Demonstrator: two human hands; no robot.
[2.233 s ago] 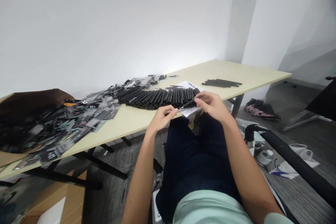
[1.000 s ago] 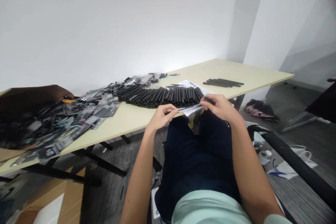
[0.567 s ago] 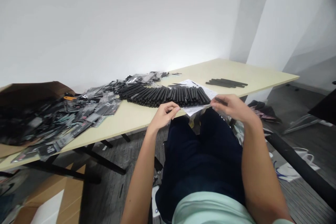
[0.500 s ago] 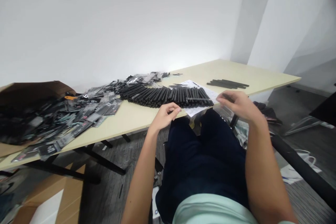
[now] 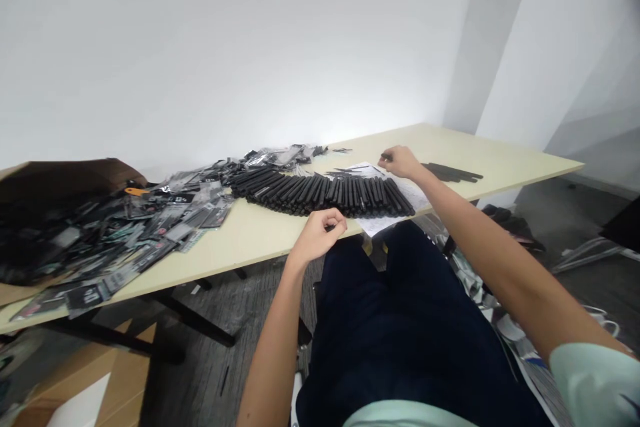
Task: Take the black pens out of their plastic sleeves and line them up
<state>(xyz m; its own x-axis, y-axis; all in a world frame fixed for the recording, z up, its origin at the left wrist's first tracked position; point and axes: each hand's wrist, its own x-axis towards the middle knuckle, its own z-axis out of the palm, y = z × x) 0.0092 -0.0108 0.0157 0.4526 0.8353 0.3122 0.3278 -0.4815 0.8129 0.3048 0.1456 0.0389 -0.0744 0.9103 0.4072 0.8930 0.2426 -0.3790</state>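
A long row of black sticks (image 5: pixel 320 193) lies side by side near the table's front edge, its right end on a white printed sheet (image 5: pixel 419 196). My left hand (image 5: pixel 323 232) is closed at the table edge, just in front of the row, around a small dark thing that its fingers mostly hide. Beyond the row's right part, my right hand (image 5: pixel 401 163) is over the table with its fingers pinched on a dark piece, too small to make out. A few thin dark pieces (image 5: pixel 345 172) lie behind the row.
More black sticks (image 5: pixel 457 173) lie on the table (image 5: pixel 520 153) at the right. Packaged items (image 5: pixel 165 213) are heaped at the left, spilling from a large cardboard box (image 5: pixel 75 177). An open carton (image 5: pixel 120 373) stands on the floor below.
My right hand has moved forward and left, from the front edge to beyond the row. A stick lying across the row's right part no longer shows there. My left hand stays near the edge, fingers curled.
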